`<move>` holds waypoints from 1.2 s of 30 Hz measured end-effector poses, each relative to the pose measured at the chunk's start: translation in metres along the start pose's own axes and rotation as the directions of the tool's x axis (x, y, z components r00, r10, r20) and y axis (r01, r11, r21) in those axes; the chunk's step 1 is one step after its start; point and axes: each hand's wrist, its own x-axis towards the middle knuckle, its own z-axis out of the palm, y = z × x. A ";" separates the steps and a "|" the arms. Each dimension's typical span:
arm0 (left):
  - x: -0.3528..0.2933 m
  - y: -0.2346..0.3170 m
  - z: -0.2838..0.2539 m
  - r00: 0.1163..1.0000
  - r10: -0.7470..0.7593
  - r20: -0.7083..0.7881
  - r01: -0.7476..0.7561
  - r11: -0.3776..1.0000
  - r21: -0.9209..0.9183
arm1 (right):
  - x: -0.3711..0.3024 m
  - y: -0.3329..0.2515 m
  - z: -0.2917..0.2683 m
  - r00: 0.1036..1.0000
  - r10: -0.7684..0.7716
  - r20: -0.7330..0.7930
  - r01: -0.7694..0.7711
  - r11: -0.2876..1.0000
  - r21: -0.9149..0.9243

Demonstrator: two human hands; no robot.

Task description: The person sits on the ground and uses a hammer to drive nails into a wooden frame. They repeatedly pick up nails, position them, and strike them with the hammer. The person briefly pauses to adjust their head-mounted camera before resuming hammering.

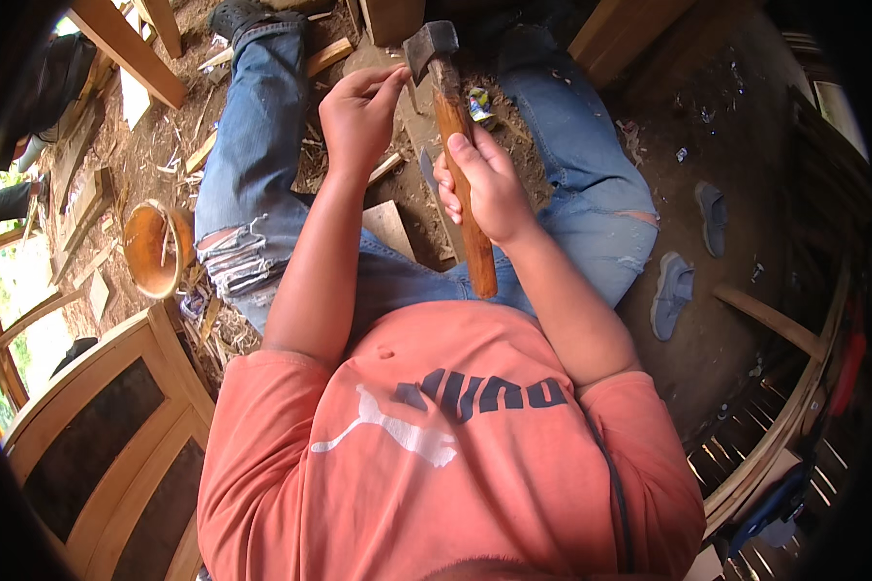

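Note:
My right hand (486, 184) is wrapped round the wooden handle of a hatchet (451, 116), the thumb lying along it. The dark metal head points away from me, above a plank (418, 126) between my legs. Close against the left edge of that head is my left hand (363, 107), its thumb and fingertips pinched together. Whether something tiny sits in the pinch is too small to tell. A grey metal blade-like piece (428, 167) shows partly behind my right hand. Below it lies a flat wood offcut (389, 229).
Wood shavings and scraps litter the ground. An orange-brown bucket (155, 254) stands left of my leg. A framed wooden panel (131, 387) rises at lower left, and two grey shoes (672, 298) lie at right. Another person's dark-clothed leg (53, 87) shows at upper left.

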 end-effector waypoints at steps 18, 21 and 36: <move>-0.005 0.012 -0.004 0.971 0.240 0.013 -0.237 0.948 0.213 | 0.000 -0.007 -0.002 1.000 -0.009 -0.009 0.009 0.996 0.085; -0.003 0.018 -0.002 0.950 0.309 0.044 -0.310 0.919 0.244 | 0.002 -0.003 -0.005 1.000 0.006 -0.003 -0.006 0.996 0.091; 0.009 -0.003 -0.010 0.924 -0.294 0.243 0.349 0.910 -0.225 | 0.001 -0.001 0.001 0.999 -0.006 0.035 0.004 0.998 0.064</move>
